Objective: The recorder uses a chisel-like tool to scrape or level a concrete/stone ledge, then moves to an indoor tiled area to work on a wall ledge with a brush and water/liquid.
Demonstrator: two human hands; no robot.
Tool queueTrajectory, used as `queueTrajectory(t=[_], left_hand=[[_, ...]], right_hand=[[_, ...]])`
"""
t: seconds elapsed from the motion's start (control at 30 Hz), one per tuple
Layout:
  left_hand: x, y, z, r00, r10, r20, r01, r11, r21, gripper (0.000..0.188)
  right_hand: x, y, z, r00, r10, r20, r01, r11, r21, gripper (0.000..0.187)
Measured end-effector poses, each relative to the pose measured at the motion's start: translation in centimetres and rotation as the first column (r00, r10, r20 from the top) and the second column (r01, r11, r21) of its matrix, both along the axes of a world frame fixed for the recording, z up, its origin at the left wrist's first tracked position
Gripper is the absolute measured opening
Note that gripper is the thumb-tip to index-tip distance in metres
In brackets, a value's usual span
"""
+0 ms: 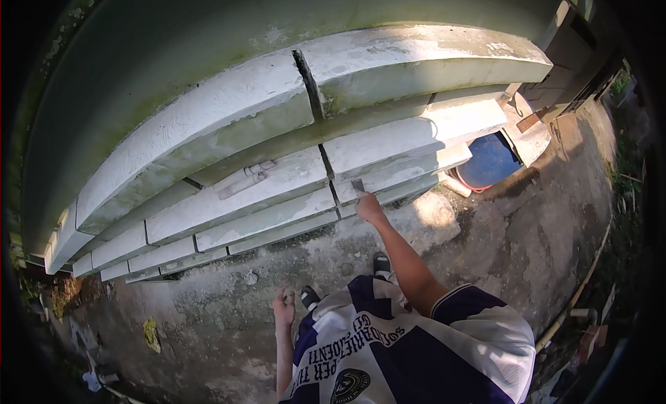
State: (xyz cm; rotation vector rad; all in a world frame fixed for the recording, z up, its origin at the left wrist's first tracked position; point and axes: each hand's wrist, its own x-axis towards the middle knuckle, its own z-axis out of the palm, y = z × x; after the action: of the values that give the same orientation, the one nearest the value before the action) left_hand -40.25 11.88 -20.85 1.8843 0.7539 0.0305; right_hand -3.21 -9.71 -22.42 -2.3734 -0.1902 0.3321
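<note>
My right hand is closed around a putty knife. Its flat grey blade touches or hovers just over the lower white-coated concrete slab, right of a dark vertical gap; I cannot tell which. Most of the handle is hidden in my fist. My left hand hangs low over the ground, away from the slabs, its fingers loosely apart and holding nothing I can see. On the middle ledge lies a pale grey piece of pipe with fittings, left of the gap.
Long slabs rise in steps against a greenish wall. A blue tub with a reddish rim stands at the slabs' right end, near a brown brick. A yellow scrap lies on the rough concrete ground. A long pole runs along the right.
</note>
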Motion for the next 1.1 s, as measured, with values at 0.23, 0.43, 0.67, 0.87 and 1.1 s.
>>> queueTrajectory(t=[0.23,0.43,0.67,0.87,1.1], left_hand=[[-1.0,0.0,0.1,1.0,-0.015,0.002,0.014,0.995,0.095,0.038],[2.0,-0.9,0.2,0.992,-0.124,-0.005,0.124,0.988,0.092,0.038],[0.1,0.0,0.0,0.997,-0.077,-0.01,0.078,0.995,0.061,0.037],[1.2,-0.2,-0.6,0.986,-0.166,0.017,0.164,0.984,0.074,0.036],[-1.5,0.4,-0.5,1.0,-0.005,-0.027,0.005,1.0,0.002,0.036]], right_hand=[[-0.4,0.8,5.9,0.918,0.162,-0.363,-0.181,0.983,-0.017,0.043],[2.9,-1.4,-4.4,0.985,0.052,0.164,-0.054,0.999,0.005,0.045],[-1.3,0.9,4.2,0.973,0.024,-0.231,-0.002,0.996,0.093,0.042],[1.9,1.5,-3.1,0.998,0.036,0.052,-0.039,0.998,0.043,0.04],[-0.8,3.6,2.9,0.891,0.086,-0.446,-0.09,0.996,0.012,0.045]])
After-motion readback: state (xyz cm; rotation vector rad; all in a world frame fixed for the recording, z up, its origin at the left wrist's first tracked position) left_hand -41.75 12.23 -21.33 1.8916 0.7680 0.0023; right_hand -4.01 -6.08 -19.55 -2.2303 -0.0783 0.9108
